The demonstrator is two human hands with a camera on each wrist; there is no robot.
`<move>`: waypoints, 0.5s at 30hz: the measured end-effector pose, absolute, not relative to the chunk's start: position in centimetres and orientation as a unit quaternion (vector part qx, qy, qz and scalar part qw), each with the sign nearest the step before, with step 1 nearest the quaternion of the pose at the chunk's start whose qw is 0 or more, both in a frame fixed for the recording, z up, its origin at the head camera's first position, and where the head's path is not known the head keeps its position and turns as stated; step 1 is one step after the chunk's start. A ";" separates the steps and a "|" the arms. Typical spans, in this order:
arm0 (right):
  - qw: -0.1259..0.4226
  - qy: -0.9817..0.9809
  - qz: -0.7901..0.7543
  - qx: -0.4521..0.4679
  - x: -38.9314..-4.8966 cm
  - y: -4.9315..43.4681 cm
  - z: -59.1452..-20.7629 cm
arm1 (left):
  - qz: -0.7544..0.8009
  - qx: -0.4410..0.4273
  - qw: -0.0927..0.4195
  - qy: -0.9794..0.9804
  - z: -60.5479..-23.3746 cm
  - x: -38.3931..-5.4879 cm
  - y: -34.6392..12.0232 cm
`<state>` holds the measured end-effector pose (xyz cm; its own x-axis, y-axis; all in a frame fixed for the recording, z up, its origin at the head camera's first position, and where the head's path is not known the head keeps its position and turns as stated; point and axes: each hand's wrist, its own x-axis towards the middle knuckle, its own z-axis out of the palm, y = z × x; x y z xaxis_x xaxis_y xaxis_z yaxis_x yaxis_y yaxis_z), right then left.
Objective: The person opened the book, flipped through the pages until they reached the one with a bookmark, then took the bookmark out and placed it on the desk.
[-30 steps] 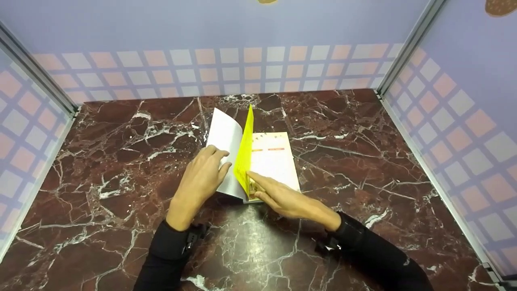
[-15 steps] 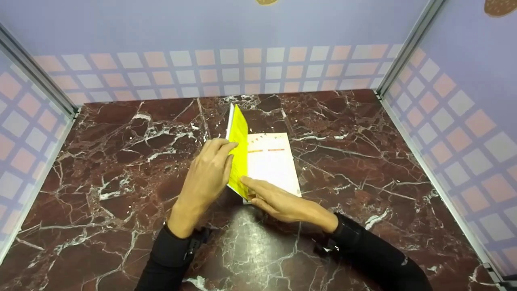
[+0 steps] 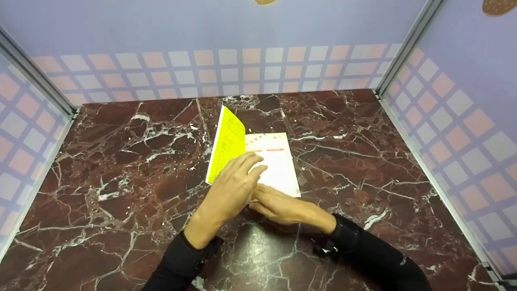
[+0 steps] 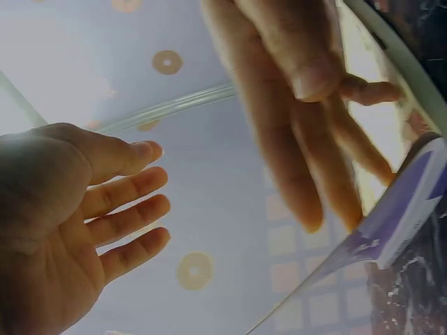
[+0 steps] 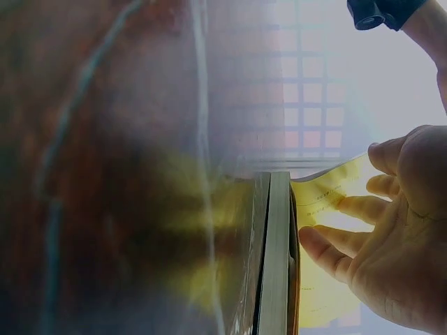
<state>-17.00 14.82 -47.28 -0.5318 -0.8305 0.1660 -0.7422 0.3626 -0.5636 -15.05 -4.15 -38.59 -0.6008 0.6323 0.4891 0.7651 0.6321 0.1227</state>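
Observation:
An open book (image 3: pixel 272 169) lies on the table. Its right page is white with small coloured marks along the top. On the left, a bright yellow page (image 3: pixel 228 139) with dark print slants up from the spine, with a white edge showing behind it. My left hand (image 3: pixel 232 190) is over the lower part of the book near the spine, fingers loosely bent and pinching nothing. My right hand (image 3: pixel 278 204) lies low on the book, its fingers partly hidden by the left. In the right wrist view the book's thick page block (image 5: pixel 276 258) stands beside the yellow page.
The dark red marbled table (image 3: pixel 121 182) spreads around the book. Lilac wall panels with pink and white checks (image 3: pixel 226 72) enclose the back and both sides. A purple and white printed cover (image 4: pixel 412 202) shows in the left wrist view.
The white and yellow pages came together, then swung leftward and lower. My left hand has let go of their left side and moved right, close to the right hand, which has barely moved.

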 end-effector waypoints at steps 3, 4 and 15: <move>0.072 0.822 -0.289 -0.486 -16.9 14.8 -47.3 | -0.141 -0.393 0.167 -0.893 -39.2 -15.4 -4.3; 0.074 0.822 -0.286 -0.487 -16.9 14.8 -47.3 | -0.134 -0.388 0.152 -0.899 -39.3 -15.5 -4.3; 0.070 0.829 -0.261 -0.489 -16.6 14.8 -47.2 | -0.069 -0.322 0.035 -0.943 -40.1 -16.0 -4.8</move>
<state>-16.59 14.81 -47.19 -0.5113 -0.8482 0.1385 -0.7750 0.3854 -0.5008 -15.96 -4.83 -40.15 -0.7897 0.6037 0.1095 0.6132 0.7826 0.1075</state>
